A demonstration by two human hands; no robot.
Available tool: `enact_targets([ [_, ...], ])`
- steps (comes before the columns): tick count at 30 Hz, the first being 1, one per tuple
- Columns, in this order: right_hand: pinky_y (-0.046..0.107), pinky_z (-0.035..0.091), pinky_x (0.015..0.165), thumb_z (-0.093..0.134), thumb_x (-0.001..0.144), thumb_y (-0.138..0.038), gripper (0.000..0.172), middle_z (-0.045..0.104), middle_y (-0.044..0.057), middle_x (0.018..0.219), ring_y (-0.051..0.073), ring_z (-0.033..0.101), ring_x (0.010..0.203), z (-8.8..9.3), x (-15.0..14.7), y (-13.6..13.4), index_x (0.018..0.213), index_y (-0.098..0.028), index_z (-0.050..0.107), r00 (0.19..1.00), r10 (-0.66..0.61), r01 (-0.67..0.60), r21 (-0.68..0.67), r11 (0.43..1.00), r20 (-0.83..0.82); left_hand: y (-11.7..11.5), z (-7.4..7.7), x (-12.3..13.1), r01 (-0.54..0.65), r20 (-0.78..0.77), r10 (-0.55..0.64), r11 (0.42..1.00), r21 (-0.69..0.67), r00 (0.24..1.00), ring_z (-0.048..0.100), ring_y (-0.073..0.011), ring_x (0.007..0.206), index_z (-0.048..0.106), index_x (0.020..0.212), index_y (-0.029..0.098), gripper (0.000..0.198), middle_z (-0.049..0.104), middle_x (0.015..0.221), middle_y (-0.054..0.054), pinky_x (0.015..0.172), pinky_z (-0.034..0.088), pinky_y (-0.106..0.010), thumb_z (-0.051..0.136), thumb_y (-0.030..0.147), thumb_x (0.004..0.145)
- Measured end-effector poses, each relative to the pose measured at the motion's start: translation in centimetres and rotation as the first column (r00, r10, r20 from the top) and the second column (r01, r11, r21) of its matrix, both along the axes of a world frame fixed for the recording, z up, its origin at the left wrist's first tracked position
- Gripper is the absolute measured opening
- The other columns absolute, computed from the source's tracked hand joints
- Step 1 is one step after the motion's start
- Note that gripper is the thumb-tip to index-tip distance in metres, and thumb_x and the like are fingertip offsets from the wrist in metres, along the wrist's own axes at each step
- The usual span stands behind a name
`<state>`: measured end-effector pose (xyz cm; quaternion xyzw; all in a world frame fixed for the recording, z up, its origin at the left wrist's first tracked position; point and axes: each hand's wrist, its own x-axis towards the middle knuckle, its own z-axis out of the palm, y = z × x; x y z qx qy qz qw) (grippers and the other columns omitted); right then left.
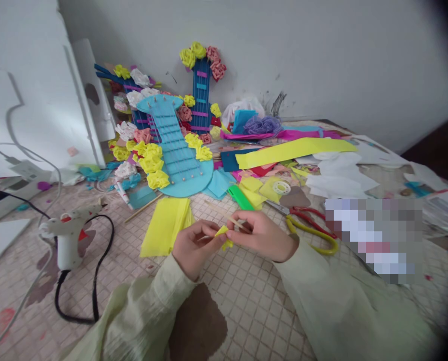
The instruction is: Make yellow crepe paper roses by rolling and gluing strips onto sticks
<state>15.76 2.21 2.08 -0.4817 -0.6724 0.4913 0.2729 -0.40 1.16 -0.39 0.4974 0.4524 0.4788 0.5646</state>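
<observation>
Both my hands meet over the tiled floor, pinching a small piece of yellow paper [224,236] between them. My left hand [194,249] has its fingers curled round the paper's left side. My right hand [262,234] pinches the paper's right side together with a thin wooden stick [224,216] that slants up to the left. A folded sheet of yellow crepe paper [166,225] lies just beyond my left hand. Scissors with red and yellow handles [310,226] lie right of my right hand.
A white glue gun [69,231] with a black cable stands at the left. Blue guitar-shaped boards [179,150] covered in paper flowers lean on the wall. Coloured paper strips [291,149], a tape roll [281,188] and a green stick [240,197] litter the floor behind.
</observation>
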Motion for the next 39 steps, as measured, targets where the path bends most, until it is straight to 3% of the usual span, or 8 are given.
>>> enact_targets([
  [4, 0.017, 0.018, 0.038, 0.055, 0.072, -0.027, 0.012, 0.030, -0.009, 0.047, 0.004, 0.026, 0.042, -0.3, -0.1, 0.0, 0.071, -0.017, 0.048, 1.000, 0.000, 0.000, 0.017, 1.000, -0.015, 0.1, 0.2, 0.1, -0.017, -0.007, 0.017, 0.999, -0.035, 1.000, 0.058, -0.0106, 0.062, 0.057, 0.057, 0.013, 0.016, 0.060, 0.066, 0.000, 0.056, 0.048, -0.020, 0.071, 0.020, 0.055],
  [8, 0.017, 0.017, 0.037, 0.054, 0.073, -0.030, 0.015, 0.027, -0.009, 0.047, 0.004, 0.024, 0.042, -0.4, 0.1, 0.1, 0.071, -0.017, 0.047, 0.998, 0.043, -0.042, 0.016, 0.999, -0.047, 0.2, 0.8, 0.1, 0.067, 0.009, -0.066, 0.996, -0.060, 0.998, 0.059, -0.0114, 0.065, 0.063, 0.073, 0.013, 0.017, 0.063, 0.069, -0.002, 0.060, 0.049, -0.021, 0.070, 0.019, 0.058],
  [13, 0.017, 0.018, 0.037, 0.055, 0.073, -0.029, 0.014, 0.030, -0.009, 0.048, 0.004, 0.026, 0.041, -0.2, 0.1, 0.1, 0.070, -0.016, 0.048, 1.000, 0.013, -0.013, 0.049, 0.999, -0.009, 0.1, 0.7, 0.1, 0.023, -0.005, -0.023, 0.999, 0.025, 1.000, 0.060, -0.0141, 0.075, 0.064, 0.059, 0.013, 0.007, 0.062, 0.079, -0.005, 0.065, 0.052, -0.023, 0.069, 0.017, 0.057],
  [18, 0.017, 0.021, 0.037, 0.054, 0.075, -0.028, 0.013, 0.030, -0.008, 0.048, 0.005, 0.027, 0.041, -0.2, 0.1, 0.0, 0.071, -0.016, 0.050, 0.999, -0.006, 0.001, 0.122, 0.993, 0.042, 0.1, 0.6, 0.2, -0.008, -0.032, 0.007, 1.000, -0.017, 0.999, 0.060, -0.0121, 0.066, 0.064, 0.057, 0.013, 0.006, 0.064, 0.071, -0.003, 0.061, 0.051, -0.021, 0.069, 0.017, 0.056],
  [24, 0.021, 0.034, 0.053, 0.039, 0.087, -0.032, 0.031, 0.044, -0.002, 0.059, 0.008, 0.043, 0.057, -0.2, 0.3, 0.3, 0.063, -0.015, 0.051, 0.995, -0.030, -0.023, 0.493, 0.870, 0.100, 0.7, 0.5, -0.5, -0.114, -0.094, 0.109, 0.992, -0.058, 0.990, 0.057, -0.0097, 0.053, 0.063, 0.061, 0.013, 0.010, 0.062, 0.056, 0.001, 0.050, 0.045, -0.018, 0.068, 0.020, 0.056],
  [30, 0.022, 0.035, 0.055, 0.040, 0.087, -0.032, 0.036, 0.052, 0.001, 0.059, 0.010, 0.047, 0.058, -0.7, 0.5, 0.6, 0.061, -0.015, 0.058, 0.950, -0.051, -0.137, 0.558, 0.818, 0.309, 0.6, 0.2, -0.3, -0.147, -0.062, 0.146, 0.989, -0.012, 0.987, 0.057, -0.0096, 0.051, 0.064, 0.067, 0.013, 0.013, 0.062, 0.057, 0.001, 0.047, 0.043, -0.017, 0.068, 0.019, 0.056],
  [33, 0.022, 0.037, 0.059, 0.041, 0.087, -0.032, 0.033, 0.057, 0.002, 0.064, 0.011, 0.051, 0.062, -1.0, 0.6, 0.7, 0.067, -0.015, 0.062, 0.942, -0.068, -0.144, 0.577, 0.804, 0.330, 0.5, 0.1, -0.2, -0.146, -0.034, 0.146, 0.989, 0.006, 0.989, 0.058, -0.0103, 0.053, 0.065, 0.072, 0.014, 0.016, 0.064, 0.061, 0.000, 0.048, 0.045, -0.018, 0.068, 0.019, 0.057],
  [39, 0.024, 0.044, 0.064, 0.047, 0.085, -0.027, 0.020, 0.062, 0.004, 0.076, 0.012, 0.056, 0.070, -1.5, 0.5, 0.7, 0.084, -0.016, 0.063, 0.965, -0.082, -0.105, 0.656, 0.748, 0.248, 0.8, 0.0, -0.7, -0.057, -0.171, 0.069, 0.995, 0.077, 0.983, 0.061, -0.0143, 0.064, 0.068, 0.071, 0.015, 0.014, 0.067, 0.069, -0.004, 0.059, 0.050, -0.023, 0.068, 0.023, 0.060],
])
